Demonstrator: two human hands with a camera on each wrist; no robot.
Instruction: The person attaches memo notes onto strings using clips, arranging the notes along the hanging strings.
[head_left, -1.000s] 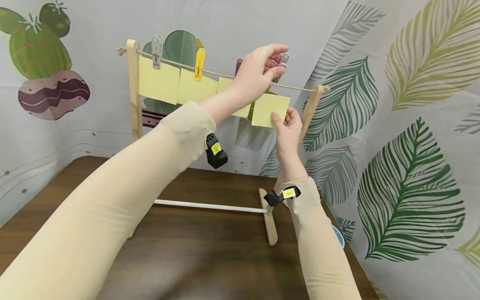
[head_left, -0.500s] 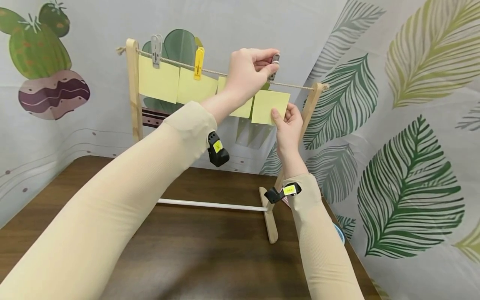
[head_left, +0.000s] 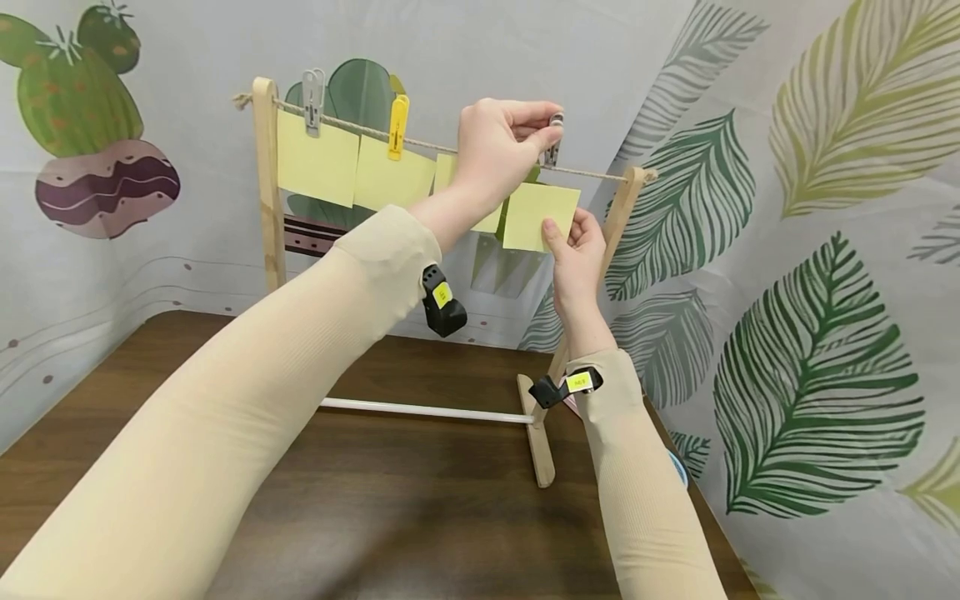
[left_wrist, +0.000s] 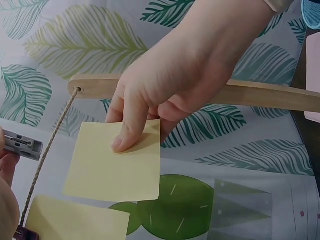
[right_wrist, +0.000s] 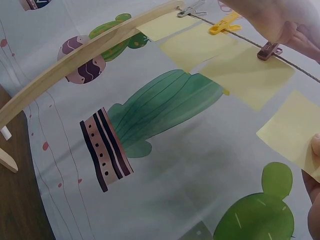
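My left hand (head_left: 502,150) pinches a grey clothespin (head_left: 553,142) between thumb and fingertips, its lower end right at the rope (head_left: 592,174). In the left wrist view the clothespin (left_wrist: 24,145) points its jaw end toward the rope. Below, my right hand (head_left: 579,258) pinches a yellow sticky note (head_left: 536,212) by its right side, thumb in front. The note's top edge sits a little under the rope. More yellow notes hang to the left, under a grey clothespin (head_left: 312,104), a yellow clothespin (head_left: 398,127) and a dark red clothespin (right_wrist: 268,51), the last hidden behind my left hand in the head view.
Two wooden posts hold the rope; the right post (head_left: 626,208) stands close beside my right hand. A white bar (head_left: 427,410) joins their feet above the brown table (head_left: 420,517). Behind hangs a cloth printed with leaves and cacti. Something round and blue (head_left: 678,468) sits at the right table edge.
My left hand has brought the grey clothespin left and slightly down, close to the rope above the note. The right hand and its note have barely shifted.
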